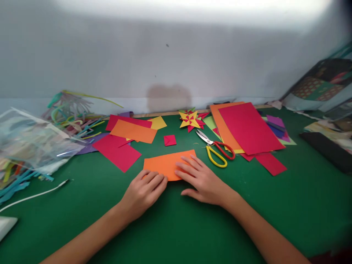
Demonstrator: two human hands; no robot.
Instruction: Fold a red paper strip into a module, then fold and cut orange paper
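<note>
An orange paper [165,163] lies on the green table, its long side facing me and its near edge under my hands. My left hand [150,189] has its fingers curled together at the paper's near left edge and pinches it there. Across the right part of the sheet, my right hand [199,179] rests with fingers spread and thumb apart. Just beyond the paper lies a small folded red square [169,140]. Scissors [216,146] with one red and one yellow handle lie partly spread, beyond my right hand.
A folded paper star [189,120] sits near the wall. Red and orange sheets [250,128] are stacked at right, with cut pieces [133,131] at back left. A plastic bag [33,139], pipe cleaners [68,106] and a white cable [35,198] lie left. A black case [326,150] is far right.
</note>
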